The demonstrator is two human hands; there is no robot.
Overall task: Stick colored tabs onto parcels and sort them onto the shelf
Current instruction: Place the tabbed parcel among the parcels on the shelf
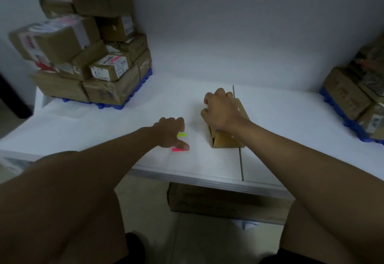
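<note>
A: Where's your parcel [225,137]?

B: On the table [291,122], under your right hand [220,111], whose fingers curl over its top.

A: And your left hand [171,131]?

B: Just beside it, thumb pressing the pink tab [176,149], yellow tab [182,135] beneath loosely curled fingers.

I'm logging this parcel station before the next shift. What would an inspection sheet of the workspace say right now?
Surface: white table, a seam running front to back near the middle.
Job's things: small cardboard parcel at the seam; yellow-green tab and pink tab on the table beside it.
Clutter: nothing seen.
Hands: left hand over the tabs, thumb at the pink one; right hand grips the parcel from above.
Cables: nothing seen.
Surroundings: stack of parcels on a blue pallet at far left; more parcels on a blue base at right; a large box under the table; white wall behind.
</note>
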